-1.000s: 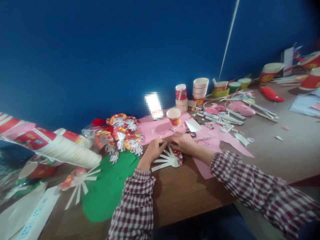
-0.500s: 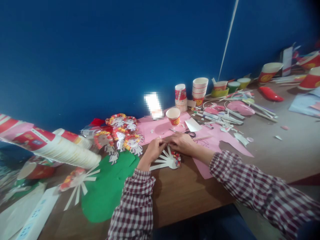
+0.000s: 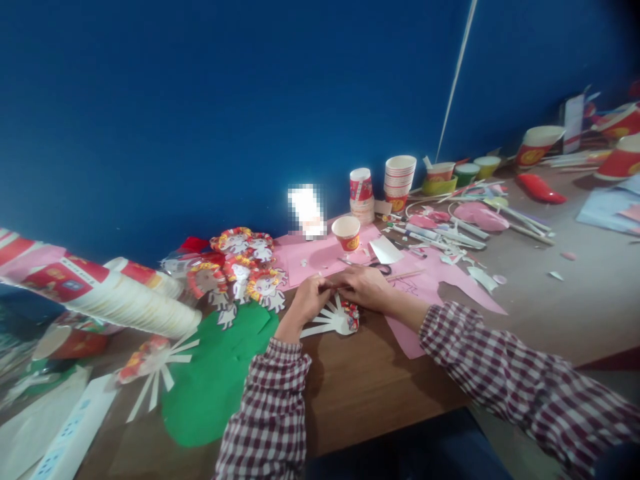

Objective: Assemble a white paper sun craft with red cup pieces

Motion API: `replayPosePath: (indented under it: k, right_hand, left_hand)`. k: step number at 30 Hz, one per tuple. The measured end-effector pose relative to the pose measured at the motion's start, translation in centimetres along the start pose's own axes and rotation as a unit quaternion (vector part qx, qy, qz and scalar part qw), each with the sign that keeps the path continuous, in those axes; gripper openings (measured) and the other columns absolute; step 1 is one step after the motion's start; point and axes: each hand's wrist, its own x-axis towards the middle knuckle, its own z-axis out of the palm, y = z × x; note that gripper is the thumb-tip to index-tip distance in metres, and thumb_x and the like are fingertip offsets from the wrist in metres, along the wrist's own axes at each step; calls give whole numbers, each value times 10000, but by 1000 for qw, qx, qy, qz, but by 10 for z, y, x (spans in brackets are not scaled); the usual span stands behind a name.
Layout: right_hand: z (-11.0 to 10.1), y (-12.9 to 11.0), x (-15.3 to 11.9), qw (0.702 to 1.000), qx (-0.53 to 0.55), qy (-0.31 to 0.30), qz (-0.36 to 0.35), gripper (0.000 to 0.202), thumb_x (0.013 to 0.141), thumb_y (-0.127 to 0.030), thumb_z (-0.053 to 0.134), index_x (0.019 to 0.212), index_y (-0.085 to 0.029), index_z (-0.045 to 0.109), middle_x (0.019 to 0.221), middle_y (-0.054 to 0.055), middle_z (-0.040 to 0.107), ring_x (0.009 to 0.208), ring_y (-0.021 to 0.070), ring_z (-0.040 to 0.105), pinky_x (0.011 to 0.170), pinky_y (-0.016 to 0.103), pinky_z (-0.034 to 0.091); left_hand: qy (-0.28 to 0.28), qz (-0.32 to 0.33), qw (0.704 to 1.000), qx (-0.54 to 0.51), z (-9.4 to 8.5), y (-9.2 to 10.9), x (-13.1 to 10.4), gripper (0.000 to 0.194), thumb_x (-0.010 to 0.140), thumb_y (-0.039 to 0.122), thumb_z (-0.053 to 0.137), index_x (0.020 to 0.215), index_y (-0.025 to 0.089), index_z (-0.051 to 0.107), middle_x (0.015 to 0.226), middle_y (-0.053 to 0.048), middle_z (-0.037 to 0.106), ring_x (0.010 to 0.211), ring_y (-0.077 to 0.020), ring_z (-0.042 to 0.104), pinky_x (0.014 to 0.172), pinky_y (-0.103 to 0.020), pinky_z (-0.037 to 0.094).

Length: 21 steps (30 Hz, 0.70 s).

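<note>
A cut paper cup [image 3: 343, 324] with its wall slit into white strips lies on the brown table, small red figures at its right side. My left hand [image 3: 313, 298] is closed at the upper ends of the strips, its fingertips pressed together. My right hand [image 3: 364, 287] meets it from the right, fingers bent and closed over the same place. Whatever the fingertips pinch is too small and hidden to name. Just behind the hands, black-handled scissors [image 3: 384, 269] lie on pink paper [image 3: 320, 257], and an upright paper cup [image 3: 346, 235] stands there.
Decorated paper figures [image 3: 241, 272] and a green sheet [image 3: 210, 387] lie to the left, beside a long tilted stack of cups [image 3: 145, 303] and another slit cup [image 3: 159, 363]. Markers and scraps [image 3: 430, 233] spread to the right. More stacked cups [image 3: 400, 177] stand by the blue wall.
The slit cup has shifted very slightly up and left under my hands. My fingers have moved a little; both hands remain together in the same place.
</note>
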Motion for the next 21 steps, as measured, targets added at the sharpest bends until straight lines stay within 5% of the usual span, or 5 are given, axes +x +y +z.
replayPosePath:
  k: [16,21]
  right_hand:
    - [-3,-1,1,1000,-11,-16,-5,277,908,-322,478,1117,-219,628,1006,87,668,976,191,589,826,277,426]
    - [-6,-1,0,1000,-13,-14,-7,274,905,-293,482,1122,-199,620,986,95,665,941,181,592,792,261,419]
  left_hand:
    - [-6,-23,1000,-2,1,1,0,162,765,211,567,826,132,695,771,-41,680,685,-144,603,619,-220,444]
    - [-23,-28,999,-14,-3,4,-1,362,864,359,445,703,106,648,617,-15,627,578,-121,540,527,-198,372]
